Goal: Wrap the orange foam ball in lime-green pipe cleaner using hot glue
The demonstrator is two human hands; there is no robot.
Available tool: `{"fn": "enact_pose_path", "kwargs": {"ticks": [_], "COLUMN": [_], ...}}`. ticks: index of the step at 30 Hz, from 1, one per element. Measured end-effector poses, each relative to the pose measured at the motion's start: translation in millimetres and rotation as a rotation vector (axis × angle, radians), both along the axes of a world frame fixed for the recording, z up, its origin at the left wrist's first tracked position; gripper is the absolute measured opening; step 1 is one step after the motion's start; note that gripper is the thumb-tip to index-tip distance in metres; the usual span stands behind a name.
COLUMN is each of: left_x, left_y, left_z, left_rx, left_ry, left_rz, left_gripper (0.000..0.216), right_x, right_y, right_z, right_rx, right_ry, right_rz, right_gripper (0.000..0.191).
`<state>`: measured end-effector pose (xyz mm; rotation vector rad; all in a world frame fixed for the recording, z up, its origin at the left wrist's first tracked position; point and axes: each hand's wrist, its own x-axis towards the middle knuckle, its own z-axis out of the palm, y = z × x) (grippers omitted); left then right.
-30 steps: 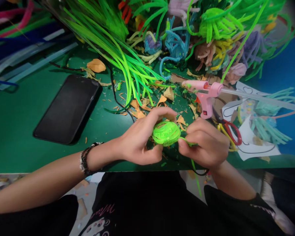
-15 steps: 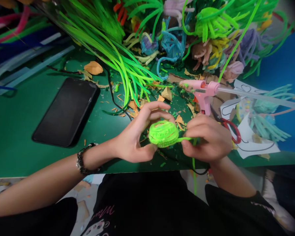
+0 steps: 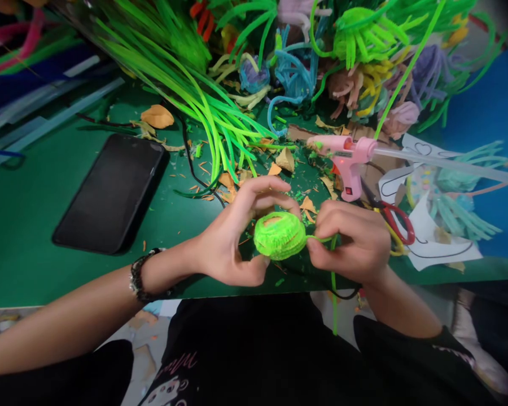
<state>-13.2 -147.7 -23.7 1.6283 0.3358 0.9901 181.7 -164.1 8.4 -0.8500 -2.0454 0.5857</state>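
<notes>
A ball wound from lime-green pipe cleaner (image 3: 280, 235) is held between the thumb and curled fingers of my left hand (image 3: 239, 239). An orange-brown patch shows through the windings on its top. From the ball's right side runs a loose length of green pipe cleaner (image 3: 334, 307), pinched by the thumb and forefinger of my right hand (image 3: 352, 241). The rest of that length hangs down past the table edge. Just beyond my right hand stands a pink glue gun (image 3: 347, 163) with a clear glue stick in its back.
A black phone (image 3: 110, 194) lies on the green table (image 3: 21, 225) at left. Red-handled scissors (image 3: 400, 223) rest beside white paper cut-outs (image 3: 442, 242). Green pipe cleaners (image 3: 203, 113) and several colourful pipe-cleaner pieces (image 3: 296, 73) crowd the back, with orange scraps (image 3: 285, 160) strewn in front.
The ball has tilted slightly, showing more of its top patch. My right hand has shifted a little left, closer to the ball, still pinching the pipe cleaner.
</notes>
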Motion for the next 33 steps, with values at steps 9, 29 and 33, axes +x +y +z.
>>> {"fn": "enact_pose_path", "kwargs": {"ticks": [9, 29, 33], "left_x": [-0.9, -1.9, -1.6], "left_y": [1.3, 1.4, 2.7], "left_z": [2.0, 2.4, 4.7], "left_rx": [-0.040, -0.089, -0.171], "left_ry": [-0.050, -0.049, -0.083], "left_rz": [-0.010, -0.068, -0.124], "left_gripper": [0.074, 0.072, 0.072], "right_x": [5.2, 4.7, 5.9], "right_y": [6.2, 8.4, 8.2], "right_z": [0.5, -2.6, -3.1], "right_rx": [-0.061, -0.052, -0.073], "right_ry": [0.090, 0.106, 0.162], "right_rz": [0.068, 0.095, 0.083], "right_gripper": [0.017, 0.023, 0.014]}}
